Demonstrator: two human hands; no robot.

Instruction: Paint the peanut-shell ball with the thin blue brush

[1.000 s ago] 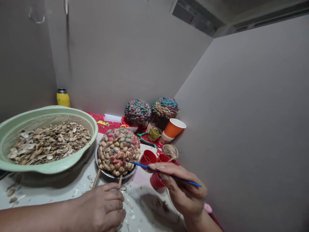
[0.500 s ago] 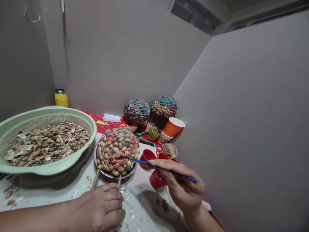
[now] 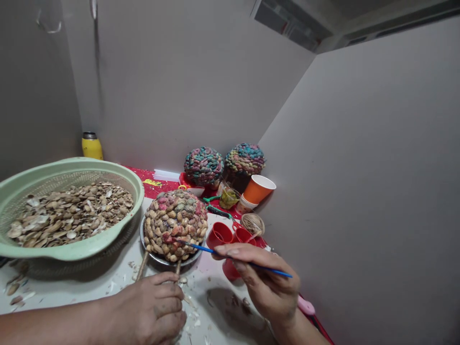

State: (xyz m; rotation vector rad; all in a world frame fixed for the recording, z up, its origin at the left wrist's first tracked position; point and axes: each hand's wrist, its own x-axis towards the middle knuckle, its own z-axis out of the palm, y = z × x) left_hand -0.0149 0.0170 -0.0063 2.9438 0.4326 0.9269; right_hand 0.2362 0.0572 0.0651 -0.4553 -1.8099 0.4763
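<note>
My right hand pinches a thin blue paintbrush, its tip on the front of a ball covered in peanut shells. Patches of red and grey-green paint show on the shells; many others are plain tan. The ball rests in a shallow metal bowl. Two cord-wrapped sticks jut from it toward me. My left hand lies on the table with curled fingers closed round the end of the right stick; the left stick is free. Red cups stand beside the ball, partly behind my right hand.
A green colander full of loose shells stands at left, a yellow bottle behind it. Two painted balls sit at the back, near orange paper cups, green-handled pliers and a twine roll. Shell bits litter the table.
My right hand and the brush have moved slightly left and down, the tip now lower on the ball. The left hand and ball have not visibly moved.
</note>
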